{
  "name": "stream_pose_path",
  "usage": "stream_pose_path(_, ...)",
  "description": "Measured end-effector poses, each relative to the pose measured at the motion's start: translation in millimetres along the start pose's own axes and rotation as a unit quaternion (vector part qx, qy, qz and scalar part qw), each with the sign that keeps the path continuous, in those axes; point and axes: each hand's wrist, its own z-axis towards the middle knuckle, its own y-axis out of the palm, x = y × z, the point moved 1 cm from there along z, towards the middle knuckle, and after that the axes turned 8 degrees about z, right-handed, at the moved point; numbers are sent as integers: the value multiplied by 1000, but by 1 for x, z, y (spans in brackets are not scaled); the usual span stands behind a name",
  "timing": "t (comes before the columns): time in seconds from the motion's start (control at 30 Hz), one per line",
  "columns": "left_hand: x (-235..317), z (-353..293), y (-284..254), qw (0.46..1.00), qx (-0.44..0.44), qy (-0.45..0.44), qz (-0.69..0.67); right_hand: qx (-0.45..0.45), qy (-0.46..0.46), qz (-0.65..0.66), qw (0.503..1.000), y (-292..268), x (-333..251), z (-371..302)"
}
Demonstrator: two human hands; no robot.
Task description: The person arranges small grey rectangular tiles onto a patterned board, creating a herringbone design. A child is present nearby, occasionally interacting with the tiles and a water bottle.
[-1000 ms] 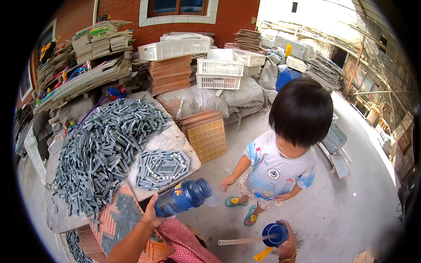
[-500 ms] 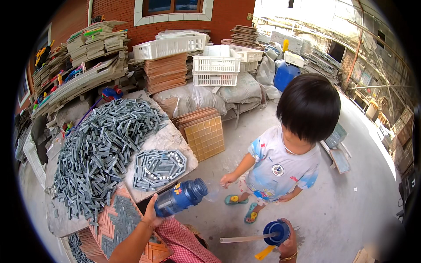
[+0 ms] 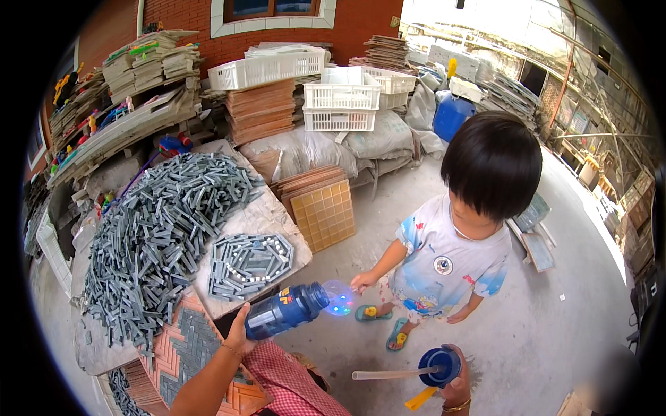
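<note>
My left hand is closed around the lower end of a blue water bottle, tilted nearly level with its uncapped mouth to the right. Right at that mouth is a clear, rounded thing with small coloured lights; its kind is unclear. Another person's hand is at its far side. Lower right, my right hand grips a blue screw lid, its inside facing up. From the lid a long translucent straw points left, and a yellow strap hangs below.
On the left, a slab bears a heap of grey tile strips and a loose ring of strips. A herringbone tile panel lies by my left forearm. The person stands ahead. White crates and tan tile sheets stand behind.
Coloured lights now show in the clear thing at the bottle mouth, which were not visible before. The bottle and lid have barely shifted; the other person's hand has moved slightly right.
</note>
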Motion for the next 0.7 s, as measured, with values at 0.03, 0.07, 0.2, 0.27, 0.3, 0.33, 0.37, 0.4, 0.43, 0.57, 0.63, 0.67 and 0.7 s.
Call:
stream_pose_path(0.03, -1, 2, -3, 1000, 0, -4, -3, 1, -1, 2, 1000, 0, 0, 0)
stream_pose_path(0.07, -1, 3, -3, 1000, -1, -8, -8, 0, 1, 4, 1000, -1, 1, 1)
stream_pose_path(0.2, 1, 2, -2, 1000, 1, -5, -2, 1, 4, 16, 1000, -4, 3, 2)
stream_pose_path(0.27, 0, 6, -3, 1000, 10, -5, -3, 0, 4, 24, 1000, -2, 2, 2)
stream_pose_path(0.3, 0, 6, -2, 1000, 15, -4, -1, -3, 6, 27, 1000, -2, 2, 1)
stream_pose_path(0.33, 1, 7, 0, 1000, 21, -2, 1, -5, 7, 31, 999, -2, 2, 1)
stream_pose_path(0.37, 2, 6, 2, 1000, 28, 0, 5, -5, 7, 31, 999, -2, 1, 1)
stream_pose_path(0.4, 2, 7, 2, 1000, 25, 2, 6, -5, 7, 31, 999, -1, 1, 1)
stream_pose_path(0.43, 1, 9, 0, 1000, 23, 3, 8, -5, 7, 31, 999, -1, 0, 1)
stream_pose_path(0.57, 1, 11, 1, 1000, 23, -6, 3, -14, 11, 25, 1000, -4, 0, 2)
stream_pose_path(0.63, -4, 16, -3, 1000, -7, -9, -10, -15, 12, 26, 999, 2, -3, 1)
stream_pose_path(0.67, -4, 16, 0, 1000, -24, -10, -18, -9, 0, 22, 1000, 0, -3, 2)
stream_pose_path(0.7, -3, 15, 4, 999, -35, -12, -26, -4, -12, 18, 1000, -5, 0, 2)
